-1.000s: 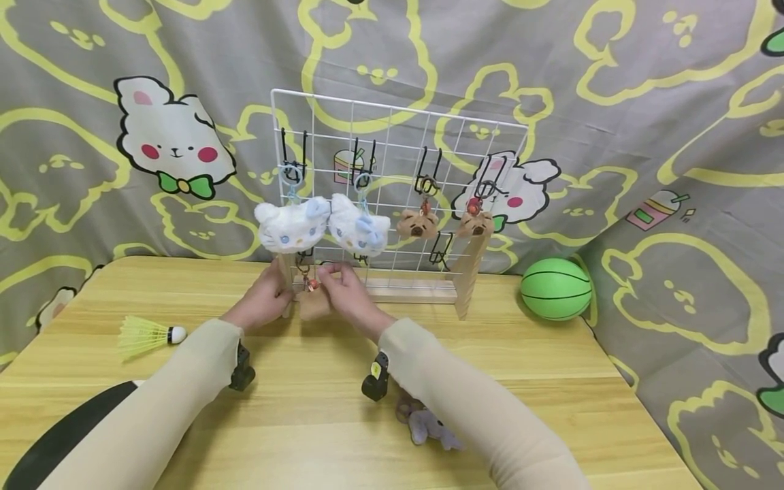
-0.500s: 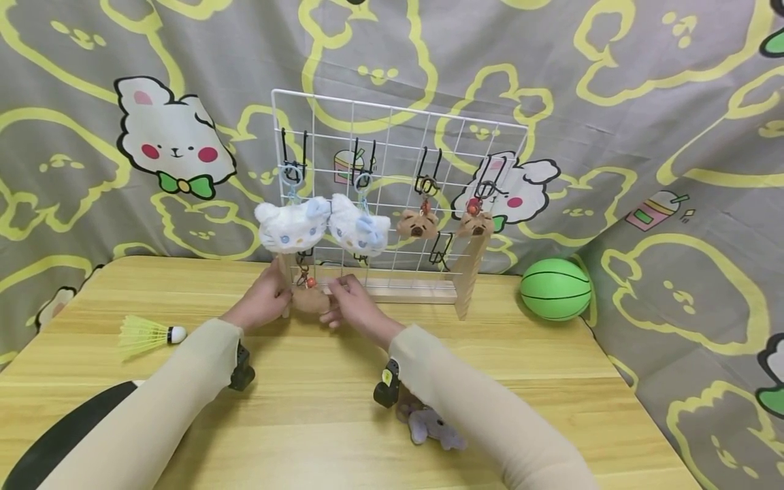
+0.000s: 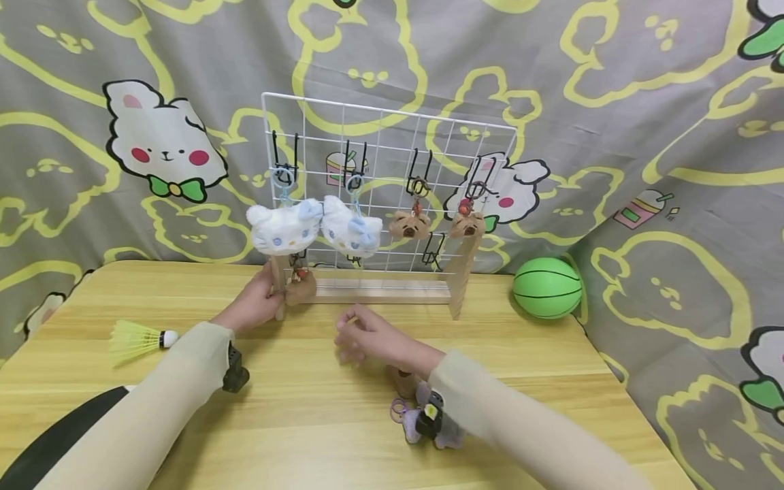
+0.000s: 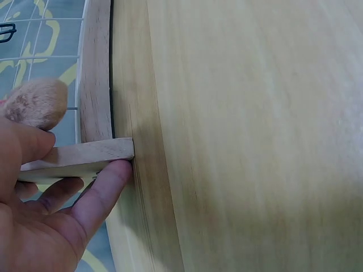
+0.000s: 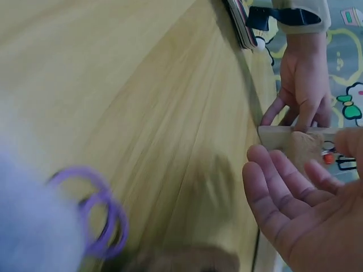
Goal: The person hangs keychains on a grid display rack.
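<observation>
Gray cloth (image 3: 441, 41) printed with yellow-outlined animals hangs beyond my hands; a wood-grain table (image 3: 294, 408) spreads beneath them. Ahead stands a grid rack (image 3: 382, 292), its wooden upright (image 4: 91, 154) pinched by my left hand (image 3: 257, 299). My right hand (image 3: 376, 338), fingers loosely bent, holds nothing. A green ball (image 3: 547, 288) sits to its right; a brown plush (image 3: 301, 288) hangs just right of my left hand.

Bright head view, the right hand (image 3: 375, 338) motion-blurred in front of the grid rack (image 3: 382, 292). Dimmer wrist views: soft shadow on the surface (image 4: 238, 141) beside the rack; lilac plush (image 5: 34, 198), farther from it, out of focus.
</observation>
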The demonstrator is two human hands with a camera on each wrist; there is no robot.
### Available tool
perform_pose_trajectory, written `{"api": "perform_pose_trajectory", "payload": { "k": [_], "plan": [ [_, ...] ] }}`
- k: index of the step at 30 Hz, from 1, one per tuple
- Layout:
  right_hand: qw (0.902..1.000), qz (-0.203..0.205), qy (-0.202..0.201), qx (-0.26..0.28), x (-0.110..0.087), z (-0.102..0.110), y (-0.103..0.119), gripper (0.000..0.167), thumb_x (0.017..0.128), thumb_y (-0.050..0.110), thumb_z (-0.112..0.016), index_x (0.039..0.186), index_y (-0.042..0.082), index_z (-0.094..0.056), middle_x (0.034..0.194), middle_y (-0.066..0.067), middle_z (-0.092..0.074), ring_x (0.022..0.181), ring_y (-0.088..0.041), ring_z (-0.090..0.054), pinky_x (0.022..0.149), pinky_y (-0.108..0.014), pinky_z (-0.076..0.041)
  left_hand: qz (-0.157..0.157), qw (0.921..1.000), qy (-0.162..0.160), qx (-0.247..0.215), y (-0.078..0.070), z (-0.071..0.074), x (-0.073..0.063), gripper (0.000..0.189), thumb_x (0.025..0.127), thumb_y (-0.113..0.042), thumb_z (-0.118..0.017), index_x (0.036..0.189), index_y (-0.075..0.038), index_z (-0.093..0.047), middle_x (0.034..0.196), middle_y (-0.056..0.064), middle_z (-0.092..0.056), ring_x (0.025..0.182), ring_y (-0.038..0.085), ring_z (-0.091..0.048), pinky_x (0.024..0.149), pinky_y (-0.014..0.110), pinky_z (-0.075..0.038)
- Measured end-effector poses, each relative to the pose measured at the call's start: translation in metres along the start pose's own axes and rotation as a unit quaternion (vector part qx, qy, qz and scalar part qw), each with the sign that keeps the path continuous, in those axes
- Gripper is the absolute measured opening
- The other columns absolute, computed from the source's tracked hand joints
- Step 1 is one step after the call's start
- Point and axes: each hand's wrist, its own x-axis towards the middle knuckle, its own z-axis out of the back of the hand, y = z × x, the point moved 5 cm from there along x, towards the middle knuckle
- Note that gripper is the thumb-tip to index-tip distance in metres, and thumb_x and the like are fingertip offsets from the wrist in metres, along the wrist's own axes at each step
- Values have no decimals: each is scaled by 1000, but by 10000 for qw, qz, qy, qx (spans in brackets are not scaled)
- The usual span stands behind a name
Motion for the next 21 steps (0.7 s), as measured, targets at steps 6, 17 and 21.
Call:
{"api": "perform_pose_trajectory", "payload": {
  "k": [6,17,21],
  "plan": [
    [9980,304,-176,-526,-30,27,-2,35,111,24,-49,128,-5,-59,121,-25,-71,105,-39,-73,88,-47,-64,192,9998,76,-32,1,1,0,78,95,7,-50,161,15,-9,158,44,-31,147,60,-34,120,72,-33],
    [9763,122,-815,-2003,-63,81,-37,18,105,15,-58,111,-1,-62,97,-15,-70,76,-13,-62,64,-24,-54,634,9972,166,-365,4,1,1,64,105,-9,-43,161,8,-17,147,41,-46,126,52,-58,96,53,-56],
    [9722,-261,-810,-2182,-71,90,-58,18,99,12,-67,109,-1,-59,94,-13,-68,80,-15,-63,67,-25,-55,955,9926,312,-685,6,-1,-2,64,109,-18,-38,165,3,-12,153,40,-39,123,47,-60,85,44,-61]
  ]
}}
